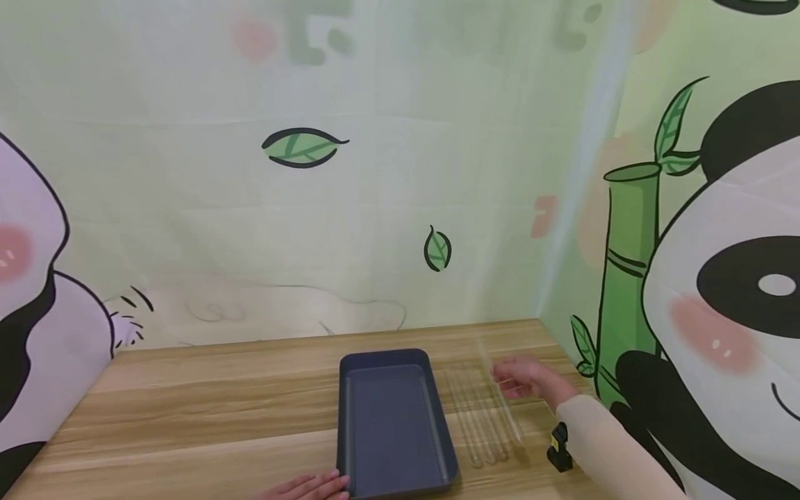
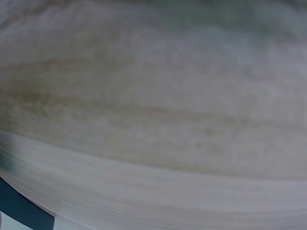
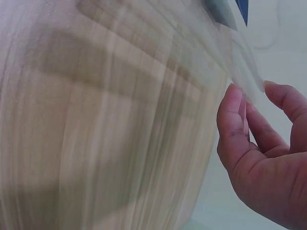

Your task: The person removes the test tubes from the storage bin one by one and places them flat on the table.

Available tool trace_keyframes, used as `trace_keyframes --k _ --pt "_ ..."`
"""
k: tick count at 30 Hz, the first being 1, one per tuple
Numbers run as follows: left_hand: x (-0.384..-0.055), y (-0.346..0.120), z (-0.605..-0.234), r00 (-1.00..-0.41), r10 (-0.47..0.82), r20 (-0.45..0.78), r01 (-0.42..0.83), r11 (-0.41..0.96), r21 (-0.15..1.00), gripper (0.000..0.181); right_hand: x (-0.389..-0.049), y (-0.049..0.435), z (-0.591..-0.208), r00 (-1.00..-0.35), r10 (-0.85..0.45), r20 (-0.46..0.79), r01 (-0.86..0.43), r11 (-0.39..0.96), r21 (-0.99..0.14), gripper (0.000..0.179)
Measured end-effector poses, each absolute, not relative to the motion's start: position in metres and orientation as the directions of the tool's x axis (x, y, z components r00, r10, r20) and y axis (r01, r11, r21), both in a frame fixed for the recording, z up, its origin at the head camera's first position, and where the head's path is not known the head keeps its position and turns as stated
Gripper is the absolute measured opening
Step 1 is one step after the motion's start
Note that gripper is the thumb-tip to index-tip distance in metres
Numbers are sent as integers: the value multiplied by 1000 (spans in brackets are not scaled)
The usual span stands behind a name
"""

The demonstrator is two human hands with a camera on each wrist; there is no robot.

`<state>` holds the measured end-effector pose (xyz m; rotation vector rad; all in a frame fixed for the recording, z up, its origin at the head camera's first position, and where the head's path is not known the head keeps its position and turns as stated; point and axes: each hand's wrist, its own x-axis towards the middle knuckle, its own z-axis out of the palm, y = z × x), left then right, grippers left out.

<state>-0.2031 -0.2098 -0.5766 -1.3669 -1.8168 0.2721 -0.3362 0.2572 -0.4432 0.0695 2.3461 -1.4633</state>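
A dark blue rectangular tray (image 1: pixel 396 423) lies on the wooden table. My left hand (image 1: pixel 306 487) rests at the tray's near left corner, fingers stretched out and touching its side; the left wrist view shows only blurred tabletop. Between thumb and fingertips, my right hand (image 1: pixel 521 376) pinches a clear test tube (image 1: pixel 507 414), tilted just right of the other tubes. That grip also appears in the right wrist view, where the tube (image 3: pixel 244 62) is blurred by motion. Several more clear test tubes (image 1: pixel 469 423) lie side by side between the tray and my right hand.
The wooden tabletop (image 1: pixel 219 410) stretches left of the tray. Behind it hangs a pale green wall sheet (image 1: pixel 375 208) with printed leaves, and a panda-printed side wall (image 1: pixel 631 243) closes the right side near my right arm.
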Motion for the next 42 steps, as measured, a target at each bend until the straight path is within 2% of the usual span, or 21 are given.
trace_keyframes --k 5,12,18,30,42 --pt "-204 -211 -579 -66 873 483 696 387 -605 59 -337 256 -447 -930 -140 -340 245 453 -857 30" --pt "-208 -211 -582 -43 870 491 691 381 -614 57 -339 254 -454 -929 -144 -341 240 469 -850 31" --pt "-206 -210 -579 -50 865 499 709 383 -592 57 -342 252 -459 -928 -129 -349 248 485 -839 22" --pt "-206 -210 -583 -60 861 506 710 393 -585 58 -340 251 -466 -923 -137 -359 253 487 -836 16" --pt "-204 -211 -580 -77 872 484 719 385 -578 58 -340 248 -477 -927 -73 -367 286 492 -823 8"
